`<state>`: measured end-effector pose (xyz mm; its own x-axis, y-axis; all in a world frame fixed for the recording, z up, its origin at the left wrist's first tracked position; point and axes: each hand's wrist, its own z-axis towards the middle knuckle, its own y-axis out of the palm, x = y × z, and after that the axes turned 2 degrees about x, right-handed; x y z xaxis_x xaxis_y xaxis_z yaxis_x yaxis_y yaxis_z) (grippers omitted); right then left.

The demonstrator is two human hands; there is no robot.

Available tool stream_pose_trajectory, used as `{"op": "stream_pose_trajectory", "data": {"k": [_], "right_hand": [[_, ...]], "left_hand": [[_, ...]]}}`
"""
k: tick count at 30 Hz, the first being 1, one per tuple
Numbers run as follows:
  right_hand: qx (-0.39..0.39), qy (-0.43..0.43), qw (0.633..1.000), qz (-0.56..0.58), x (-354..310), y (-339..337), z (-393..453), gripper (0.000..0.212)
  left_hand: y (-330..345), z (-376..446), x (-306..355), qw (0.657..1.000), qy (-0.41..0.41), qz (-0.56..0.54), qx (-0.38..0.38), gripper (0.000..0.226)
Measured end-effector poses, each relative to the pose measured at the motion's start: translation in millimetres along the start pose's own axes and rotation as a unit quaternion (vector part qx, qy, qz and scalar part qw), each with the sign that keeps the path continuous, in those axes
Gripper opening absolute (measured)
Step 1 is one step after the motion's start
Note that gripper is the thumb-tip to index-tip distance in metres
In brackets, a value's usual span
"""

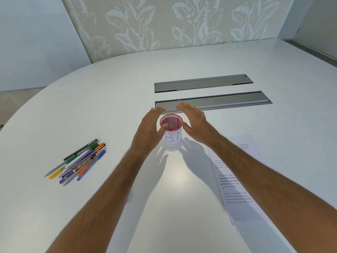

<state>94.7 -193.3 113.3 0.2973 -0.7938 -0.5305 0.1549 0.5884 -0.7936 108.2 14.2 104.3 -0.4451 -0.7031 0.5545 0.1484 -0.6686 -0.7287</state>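
A small red mesh pen cup [171, 123] with a white paper label stands upright on the white table [109, 99], near its middle. My left hand [151, 126] is beside the cup's left side with straight fingers, its thumb at the cup's rim. On the cup's right side, my right hand [193, 121] is spread with straight fingers; whether it touches the cup I cannot tell. A pile of several pens and pencils [80, 159] lies loose on the table at the left.
A printed sheet of paper [235, 172] lies at the right, partly under my right forearm. Two grey metal cable trays [213, 102] are set into the tabletop behind the cup. A white flat item [227, 47] lies at the far edge.
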Motion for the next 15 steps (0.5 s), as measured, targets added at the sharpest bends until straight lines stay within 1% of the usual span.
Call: {"op": "stream_pose_trajectory", "data": {"k": [3, 6, 8, 12, 15], "right_hand": [[0.005, 0.027, 1.000, -0.004, 7, 8, -18, 0.064], [-0.006, 0.063, 0.998, -0.017, 15, 16, -38, 0.067], [-0.023, 0.086, 0.996, -0.023, 20, 22, -52, 0.068], [-0.071, 0.119, 0.989, -0.045, 28, 34, -76, 0.068], [-0.116, 0.127, 0.981, -0.092, 31, 45, -92, 0.072]], "left_hand": [[6, -22, -6, 1.000, -0.016, 0.006, 0.005, 0.060], [13, -43, -16, 0.998, -0.064, 0.009, -0.005, 0.065], [17, -55, -23, 0.996, -0.086, 0.017, -0.017, 0.067], [29, -78, -32, 0.994, -0.104, 0.023, -0.038, 0.066], [39, -89, -35, 0.991, -0.111, 0.045, -0.054, 0.063]]}}
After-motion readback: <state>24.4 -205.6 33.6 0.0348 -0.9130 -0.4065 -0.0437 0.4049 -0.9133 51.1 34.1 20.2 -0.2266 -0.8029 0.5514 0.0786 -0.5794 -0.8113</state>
